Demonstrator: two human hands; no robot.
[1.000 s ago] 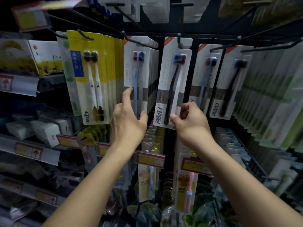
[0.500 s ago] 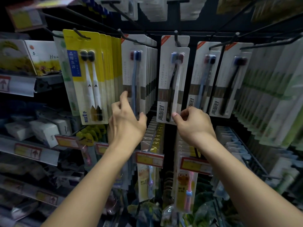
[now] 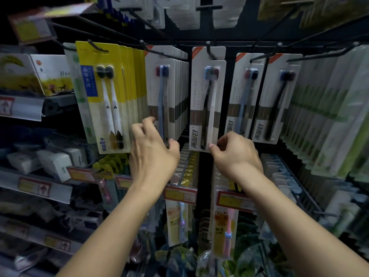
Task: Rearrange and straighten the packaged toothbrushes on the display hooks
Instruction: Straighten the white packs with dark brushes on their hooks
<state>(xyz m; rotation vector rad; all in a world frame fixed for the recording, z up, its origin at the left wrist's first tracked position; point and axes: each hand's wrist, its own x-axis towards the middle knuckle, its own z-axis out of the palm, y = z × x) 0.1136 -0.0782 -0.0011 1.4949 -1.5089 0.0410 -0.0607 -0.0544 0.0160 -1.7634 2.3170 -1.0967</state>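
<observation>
A thick stack of white toothbrush packs [image 3: 165, 96] hangs on a black hook left of centre. My left hand [image 3: 151, 150] grips the bottom of that stack, thumb on its right edge and curled fingers on its left side. Just to the right, a single white pack [image 3: 207, 100] with a black and a pale brush hangs nearly straight on its own hook [image 3: 209, 50]. My right hand [image 3: 237, 154] pinches that pack's lower right corner between thumb and fingers.
Yellow twin-brush packs [image 3: 103, 96] hang to the left, and two more white packs [image 3: 245, 96] to the right. Green-and-white packs [image 3: 329, 116] fill the far right. Below are children's toothbrush packs [image 3: 223, 228] with price tags [image 3: 179, 193]. Boxes sit on shelves [image 3: 22, 108] at the left.
The single white pack has swung from tilted to nearly straight. My left hand's fingers curled in and slid down to the stack's bottom. The right hand dropped to the pack's lower corner.
</observation>
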